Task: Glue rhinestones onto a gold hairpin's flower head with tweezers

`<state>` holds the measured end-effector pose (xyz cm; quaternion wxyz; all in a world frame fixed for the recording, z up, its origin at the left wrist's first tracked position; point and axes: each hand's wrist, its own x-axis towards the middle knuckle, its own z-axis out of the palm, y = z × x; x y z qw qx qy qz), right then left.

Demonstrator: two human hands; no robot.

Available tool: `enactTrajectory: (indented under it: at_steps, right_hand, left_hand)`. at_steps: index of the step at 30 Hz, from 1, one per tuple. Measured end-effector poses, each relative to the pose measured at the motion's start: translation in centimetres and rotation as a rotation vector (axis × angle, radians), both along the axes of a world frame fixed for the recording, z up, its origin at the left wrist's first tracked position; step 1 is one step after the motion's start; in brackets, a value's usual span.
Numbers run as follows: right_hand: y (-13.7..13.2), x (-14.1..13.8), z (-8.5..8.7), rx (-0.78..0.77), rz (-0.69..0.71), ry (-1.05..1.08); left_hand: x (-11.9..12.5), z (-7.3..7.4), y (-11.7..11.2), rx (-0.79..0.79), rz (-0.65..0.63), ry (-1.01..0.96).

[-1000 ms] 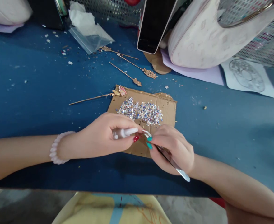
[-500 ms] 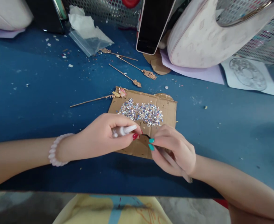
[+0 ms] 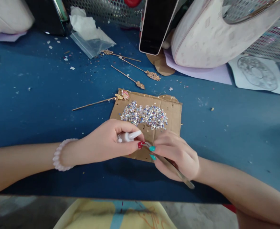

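My left hand (image 3: pixel 106 141) is closed round a small white tube (image 3: pixel 127 136), its tip pointing right. My right hand (image 3: pixel 176 154) pinches metal tweezers (image 3: pixel 172 166), whose tips meet the left thumb's red nail above a piece of brown cardboard (image 3: pixel 170 109). A heap of small sparkling rhinestones (image 3: pixel 143 115) lies on the cardboard just beyond both hands. A gold hairpin with a pink flower head (image 3: pixel 101 100) rests at the cardboard's far left corner. Whether the tweezers hold a stone is too small to tell.
Three more gold hairpins (image 3: pixel 132 70) lie farther back on the blue table (image 3: pixel 35 95). A plastic bag with white paper (image 3: pixel 89 30), a dark phone (image 3: pixel 155 25) and a pale pink bag (image 3: pixel 201 41) stand at the back. A printed sheet (image 3: pixel 259 74) lies far right.
Both hands have shifted slightly toward me on the cardboard. The tweezer tips have come back against the left thumb and the tube's tip.
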<state>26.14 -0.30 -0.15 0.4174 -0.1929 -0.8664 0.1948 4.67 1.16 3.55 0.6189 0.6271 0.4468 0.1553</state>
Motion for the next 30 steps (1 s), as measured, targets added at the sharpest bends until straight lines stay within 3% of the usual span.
enactTrajectory:
  at_steps: [8,18,30]
  right_hand:
    - [-0.1,-0.34,-0.1,0.007,0.043,0.016]
    - [-0.04,-0.27,0.18,-0.051,-0.006,0.008]
    - [-0.13,-0.24,0.26,-0.103,0.013,0.0]
  left_hand:
    - [0.02,-0.12,-0.24,0.011,0.025,-0.015]
    - [0.13,-0.12,-0.48,-0.027,0.07,-0.026]
    - [-0.29,-0.49,-0.08,-0.059,-0.013,-0.04]
